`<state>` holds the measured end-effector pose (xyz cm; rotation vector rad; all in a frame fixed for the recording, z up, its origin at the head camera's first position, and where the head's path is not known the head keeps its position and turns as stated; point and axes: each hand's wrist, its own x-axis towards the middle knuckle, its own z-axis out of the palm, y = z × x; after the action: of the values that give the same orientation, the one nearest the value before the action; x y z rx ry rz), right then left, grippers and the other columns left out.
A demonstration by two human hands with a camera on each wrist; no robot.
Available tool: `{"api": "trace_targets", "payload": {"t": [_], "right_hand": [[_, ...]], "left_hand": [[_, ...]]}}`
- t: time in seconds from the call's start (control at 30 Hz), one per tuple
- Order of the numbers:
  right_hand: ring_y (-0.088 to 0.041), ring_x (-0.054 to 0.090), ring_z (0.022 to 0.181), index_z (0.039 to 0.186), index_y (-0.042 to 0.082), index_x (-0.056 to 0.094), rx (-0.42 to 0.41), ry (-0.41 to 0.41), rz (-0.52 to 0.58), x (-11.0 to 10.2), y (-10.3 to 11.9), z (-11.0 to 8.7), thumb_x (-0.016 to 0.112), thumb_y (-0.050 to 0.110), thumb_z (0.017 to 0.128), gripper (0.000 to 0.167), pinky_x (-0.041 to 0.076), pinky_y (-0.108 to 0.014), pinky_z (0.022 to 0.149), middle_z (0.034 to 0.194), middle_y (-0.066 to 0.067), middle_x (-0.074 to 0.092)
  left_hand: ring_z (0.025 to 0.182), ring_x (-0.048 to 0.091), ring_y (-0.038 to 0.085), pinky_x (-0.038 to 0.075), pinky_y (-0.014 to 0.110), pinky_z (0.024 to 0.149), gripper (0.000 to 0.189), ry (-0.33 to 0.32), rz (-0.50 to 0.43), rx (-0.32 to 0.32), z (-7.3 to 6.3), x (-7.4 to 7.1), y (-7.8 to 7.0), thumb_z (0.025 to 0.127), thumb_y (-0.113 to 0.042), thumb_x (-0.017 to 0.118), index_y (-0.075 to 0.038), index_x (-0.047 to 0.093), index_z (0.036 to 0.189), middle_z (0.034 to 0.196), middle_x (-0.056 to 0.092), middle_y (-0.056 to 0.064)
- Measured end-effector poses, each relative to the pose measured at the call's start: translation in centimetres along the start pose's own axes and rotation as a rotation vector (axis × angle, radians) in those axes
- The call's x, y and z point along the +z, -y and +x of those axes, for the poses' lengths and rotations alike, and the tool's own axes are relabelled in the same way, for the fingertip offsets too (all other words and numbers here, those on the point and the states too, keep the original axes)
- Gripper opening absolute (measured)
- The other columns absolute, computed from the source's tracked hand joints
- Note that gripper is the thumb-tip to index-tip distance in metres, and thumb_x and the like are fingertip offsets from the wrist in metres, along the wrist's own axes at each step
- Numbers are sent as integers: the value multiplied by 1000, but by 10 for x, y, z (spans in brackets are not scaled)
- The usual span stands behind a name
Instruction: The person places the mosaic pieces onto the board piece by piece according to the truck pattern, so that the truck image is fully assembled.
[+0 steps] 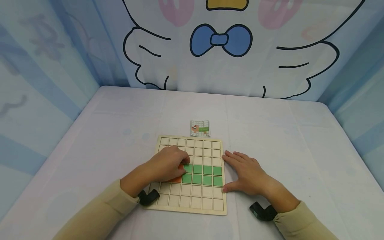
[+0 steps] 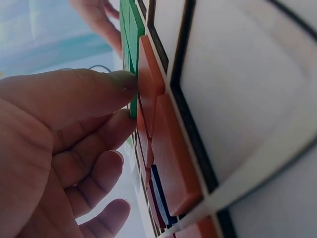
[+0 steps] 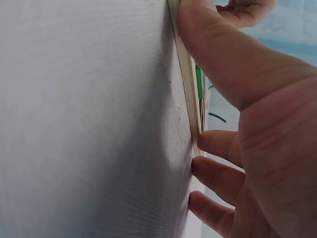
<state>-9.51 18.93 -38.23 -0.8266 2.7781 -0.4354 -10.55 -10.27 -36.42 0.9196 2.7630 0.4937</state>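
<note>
A pale wooden grid board lies on the table, with two rows of square green tiles set in its right half. Orange tiles fill cells left of the green ones; in the head view they are mostly under my left hand. Its thumb and index finger pinch at the edges of the leftmost green tile, close to the orange ones. The other fingers curl loosely. My right hand rests at the board's right edge, thumb and fingers spread against its side.
A small picture card with a gridded orange and green figure lies just beyond the board. A dark blue tile sits among the orange ones. Black wrist cameras sit at both sleeves. A printed curtain stands behind the white table.
</note>
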Motion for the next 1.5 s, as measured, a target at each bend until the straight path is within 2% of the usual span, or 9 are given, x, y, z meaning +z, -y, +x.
{"api": "trace_targets", "payload": {"t": [0.33, 0.63, 0.87, 1.03, 1.13, 1.27, 1.5], "right_hand": [[-43, 35, 139, 148, 1, 45, 3, 6, 3, 0, 0, 0, 78, 64, 73, 103, 34, -67, 99, 154, -17, 40], [-44, 35, 139, 148, 1, 45, 6, 8, 3, 0, 0, 0, 79, 63, 73, 103, 33, -68, 99, 154, -17, 40], [-44, 34, 139, 149, 1, 45, 9, 13, 8, -1, 1, -1, 79, 62, 74, 102, 33, -68, 100, 155, -17, 40], [-44, 35, 139, 148, 0, 45, 4, 11, 6, -1, 1, 0, 78, 62, 74, 102, 33, -68, 100, 154, -18, 40], [-44, 34, 139, 148, 0, 44, 9, 14, 13, -1, 1, -1, 79, 61, 74, 102, 32, -68, 100, 154, -18, 40], [-44, 34, 139, 148, 1, 45, 10, 14, 15, 0, 0, -1, 79, 63, 73, 103, 33, -68, 100, 154, -17, 40], [-44, 34, 140, 149, 1, 45, 15, 17, 11, 0, -1, 0, 78, 64, 73, 104, 32, -68, 100, 155, -17, 39]], "left_hand": [[89, 57, 20, 47, 38, 82, 20, -1, 19, -1, -1, 0, -1, 86, -12, 75, -10, 74, 105, 97, 70, 0], [96, 60, 20, 50, 37, 84, 21, -37, -36, -26, -10, -11, 2, 87, -12, 75, -7, 74, 107, 100, 69, 1], [94, 57, 19, 49, 37, 82, 23, -34, -66, -134, -21, -19, 10, 87, -15, 76, -8, 73, 108, 99, 67, 0], [93, 55, 19, 49, 36, 79, 18, -42, -59, -160, -28, -22, 15, 86, -16, 80, -11, 73, 103, 97, 66, -1], [97, 55, 20, 50, 37, 82, 18, -38, -81, -208, -31, -25, 16, 86, -17, 81, -13, 73, 102, 100, 66, 0], [104, 55, 23, 51, 41, 89, 26, -30, -95, -297, -37, -30, 19, 86, -18, 81, -12, 73, 109, 109, 65, 4], [103, 55, 24, 51, 42, 89, 32, -29, -110, -380, -47, -31, 30, 85, -19, 81, -11, 72, 115, 112, 63, 5]]}}
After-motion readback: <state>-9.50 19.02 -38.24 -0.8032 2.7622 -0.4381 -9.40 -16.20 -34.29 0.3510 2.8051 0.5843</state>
